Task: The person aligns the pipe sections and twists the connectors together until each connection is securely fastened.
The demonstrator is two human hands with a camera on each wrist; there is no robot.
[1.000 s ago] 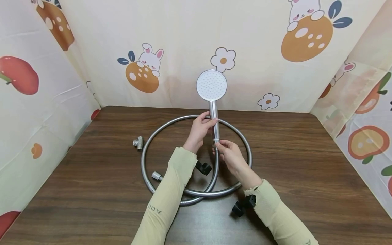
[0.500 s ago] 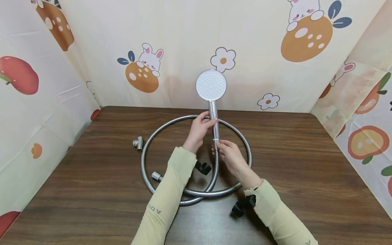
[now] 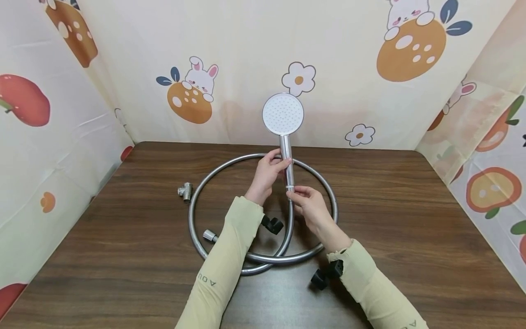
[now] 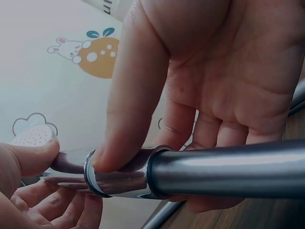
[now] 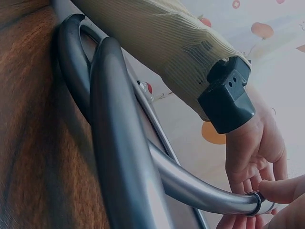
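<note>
A chrome hand shower with a round white spray face (image 3: 283, 114) is held up over the table at the centre of the head view. My left hand (image 3: 265, 177) grips its handle (image 3: 286, 147), thumb across the front. Just below, my right hand (image 3: 311, 206) pinches the metal hose nut (image 4: 126, 179) at the handle's lower end. In the left wrist view the right thumb lies on that nut, and the grey shower hose (image 4: 228, 169) runs out from it. The hose's coil (image 3: 193, 210) loops on the table around both hands. Some right fingertips are hidden behind the nut.
A small metal tee fitting (image 3: 187, 192) lies left of the coil on the wooden table (image 3: 123, 256). The hose's free end nut (image 3: 210, 236) rests inside the loop near the left forearm. Printed cloth (image 3: 246, 55) stands behind the table and along both sides.
The right fingers have shifted slightly around the nut, the thumb now lying further across its front. The left hand and the hand shower stay almost in place.
</note>
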